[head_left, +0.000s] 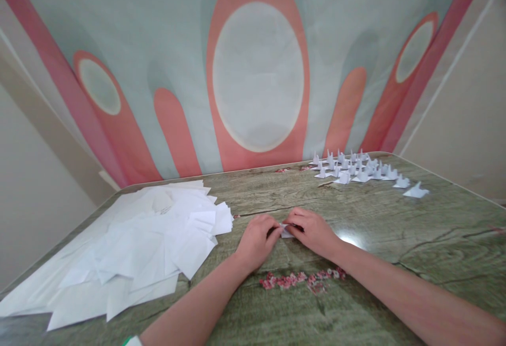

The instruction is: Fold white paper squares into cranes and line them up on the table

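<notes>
On wood-grain tabletop [245, 193] | left hand [259, 238], right hand [310, 230]: both pinching small white paper [286, 232] | sheet pile [138, 246] at left | folded figures [362, 176] far right

this looks like a craft corner in an indoor room, though whether it belongs to a home, a school or a studio cannot be told. a wood-patterned worktop [443, 235] printed with pink flowers [290, 279] stands before a pale green sheet [177, 14] with coral arches and ovals, pale walls [31, 177] on either side. a heap of white paper [134, 246] and many small folded paper figures [362, 175] point to papercraft.
</notes>
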